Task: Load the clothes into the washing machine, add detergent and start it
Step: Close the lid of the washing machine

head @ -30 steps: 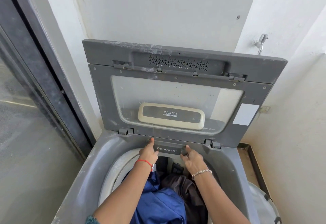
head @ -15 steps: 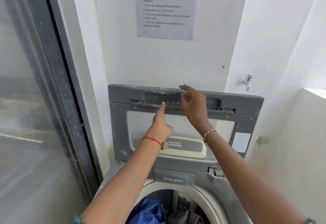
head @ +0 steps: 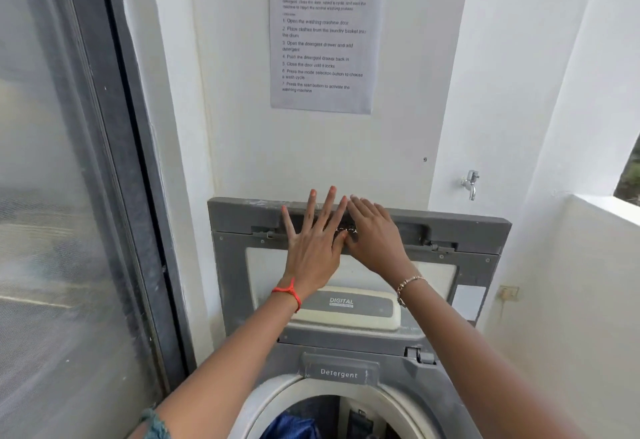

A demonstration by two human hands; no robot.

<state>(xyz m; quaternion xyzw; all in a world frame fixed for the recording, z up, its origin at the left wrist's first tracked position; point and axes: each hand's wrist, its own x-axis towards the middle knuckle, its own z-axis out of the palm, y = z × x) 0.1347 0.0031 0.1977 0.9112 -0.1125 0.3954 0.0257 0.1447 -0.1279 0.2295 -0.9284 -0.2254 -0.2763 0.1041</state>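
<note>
The grey top-loading washing machine has its lid (head: 464, 241) standing upright against the wall. My left hand (head: 313, 244) lies flat with fingers spread on the lid's top handle area. My right hand (head: 375, 234) rests beside it, fingers together over the vented handle recess. Below, the detergent drawer (head: 339, 371) labelled "Detergent" sits pushed in at the drum's rear rim. Blue clothes (head: 291, 426) show inside the drum (head: 273, 400) at the bottom edge.
A printed instruction sheet (head: 322, 33) hangs on the wall above the lid. A dark-framed glass door (head: 114, 161) runs along the left. A metal tap (head: 470, 184) sticks out of the right wall, with a low white ledge (head: 602, 217) beyond.
Both hands rose from the detergent drawer to the top edge of the raised lid and now lie flat on it. The view tilted upward, showing more wall and less drum.
</note>
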